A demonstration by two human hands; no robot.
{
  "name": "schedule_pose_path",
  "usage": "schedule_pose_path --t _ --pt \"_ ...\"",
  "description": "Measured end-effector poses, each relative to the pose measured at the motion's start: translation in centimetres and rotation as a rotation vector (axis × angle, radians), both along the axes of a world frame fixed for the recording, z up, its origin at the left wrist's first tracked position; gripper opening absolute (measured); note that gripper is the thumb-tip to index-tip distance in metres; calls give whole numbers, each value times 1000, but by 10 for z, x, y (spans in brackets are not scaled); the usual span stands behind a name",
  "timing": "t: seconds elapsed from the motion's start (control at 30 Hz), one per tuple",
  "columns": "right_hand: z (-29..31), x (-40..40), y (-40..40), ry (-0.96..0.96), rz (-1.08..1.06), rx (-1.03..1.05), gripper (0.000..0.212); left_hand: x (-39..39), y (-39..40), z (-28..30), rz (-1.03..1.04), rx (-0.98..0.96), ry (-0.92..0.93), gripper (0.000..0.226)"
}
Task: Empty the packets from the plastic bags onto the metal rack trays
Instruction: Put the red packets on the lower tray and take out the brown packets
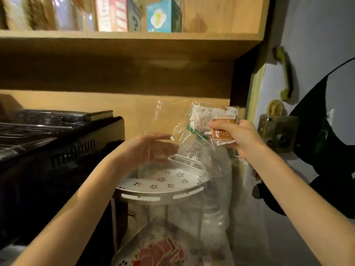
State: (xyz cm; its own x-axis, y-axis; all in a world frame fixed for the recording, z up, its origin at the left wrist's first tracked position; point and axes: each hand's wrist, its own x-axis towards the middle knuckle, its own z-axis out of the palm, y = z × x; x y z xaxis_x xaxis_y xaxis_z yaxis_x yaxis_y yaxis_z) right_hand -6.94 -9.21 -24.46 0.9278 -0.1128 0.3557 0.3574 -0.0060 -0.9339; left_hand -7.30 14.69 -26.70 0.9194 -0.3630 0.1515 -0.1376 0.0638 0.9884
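Above the perforated round metal rack tray point(163, 182), white-and-orange packets point(215, 121) inside a clear plastic bag point(194, 148) are pinched by the right hand point(235, 136); the left hand point(151, 148) is held spread against the bag.

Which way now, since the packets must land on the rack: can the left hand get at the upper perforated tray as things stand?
Probably yes: the left hand hovers just above the upper tray, only the clear plastic bag hanging between.

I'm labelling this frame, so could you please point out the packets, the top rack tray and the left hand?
packets point(213, 117): head view, on the white wrapper.
top rack tray point(163, 184): head view, on its bare perforated floor.
left hand point(151, 148): head view, on the palm.
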Motion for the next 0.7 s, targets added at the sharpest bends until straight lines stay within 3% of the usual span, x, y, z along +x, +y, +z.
schedule_pose_path --t 0.3,0.53,0.7 --pt "71 36 21 -237 27 65 18 33 19 87 167 51 -292 23" --pt "103 74 50 -388 62 166 20 51 36 121 544 39 -708 20" --pt "84 103 59 -361 103 152 22 65 50 102 562 36 -637 23"
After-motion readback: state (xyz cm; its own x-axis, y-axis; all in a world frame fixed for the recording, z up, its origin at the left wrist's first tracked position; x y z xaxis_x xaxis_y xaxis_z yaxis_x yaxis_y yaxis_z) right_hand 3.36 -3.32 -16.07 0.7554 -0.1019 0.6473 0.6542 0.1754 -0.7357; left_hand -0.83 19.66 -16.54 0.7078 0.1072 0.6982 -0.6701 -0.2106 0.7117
